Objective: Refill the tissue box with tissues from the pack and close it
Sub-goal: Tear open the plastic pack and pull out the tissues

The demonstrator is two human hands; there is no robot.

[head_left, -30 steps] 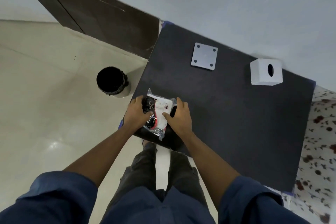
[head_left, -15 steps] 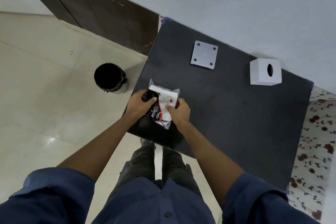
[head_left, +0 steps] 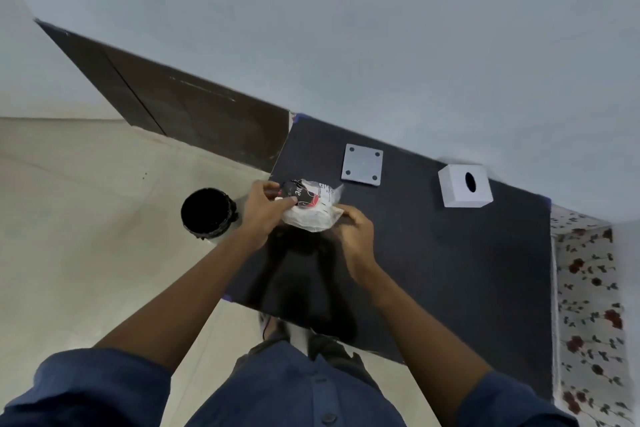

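A clear plastic tissue pack (head_left: 311, 210) with black and red print is held above the left part of the black table (head_left: 450, 270). My left hand (head_left: 265, 210) grips its printed left end. My right hand (head_left: 355, 230) pinches its right edge from below. The white cube tissue box (head_left: 464, 185), with a dark oval hole on its top face, stands at the table's far right. A flat grey square lid (head_left: 362, 165) with four dark dots at its corners lies on the table behind the pack.
A black round bin (head_left: 206, 211) stands on the pale tiled floor left of the table. A dark wooden panel (head_left: 190, 114) leans along the wall behind it. A floral cloth (head_left: 588, 305) borders the table's right edge. The wall runs close behind the table.
Both hands have lifted the tissue pack off the table's near edge and carried it farther over the table. The pack has turned in my hands.
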